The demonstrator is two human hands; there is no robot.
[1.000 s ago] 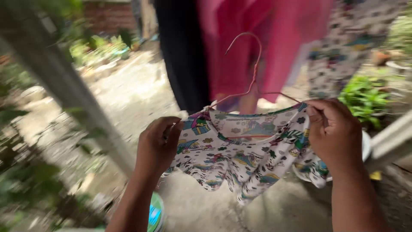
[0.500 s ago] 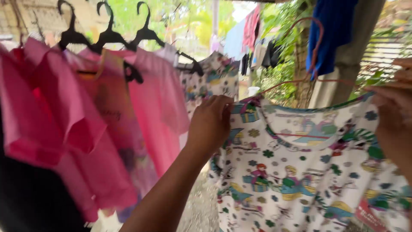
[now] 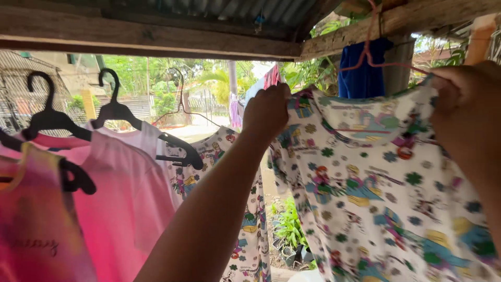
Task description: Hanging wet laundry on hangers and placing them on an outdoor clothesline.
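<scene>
I hold up a small white garment (image 3: pixel 376 188) printed with green flowers and cartoon figures. It hangs on a thin pink wire hanger (image 3: pixel 368 55) whose hook reaches up to a wooden beam (image 3: pixel 402 18). My left hand (image 3: pixel 267 112) grips the garment's left shoulder. At the right edge, my right hand (image 3: pixel 467 104) pinches its right shoulder. Both hands are raised just below the beam.
Pink tops (image 3: pixel 120 209) on black plastic hangers (image 3: pixel 117 112) hang in a row at the left, with another printed garment (image 3: pixel 245 219) behind my left arm. A blue cloth (image 3: pixel 362 73) hangs behind the hanger. Corrugated roofing (image 3: pixel 235 10) is overhead; green plants (image 3: pixel 289 224) grow below.
Both hands have lifted the printed garment from low over the ground up to the beam. The view has swung upward, and the hanger hook now reaches the beam.
</scene>
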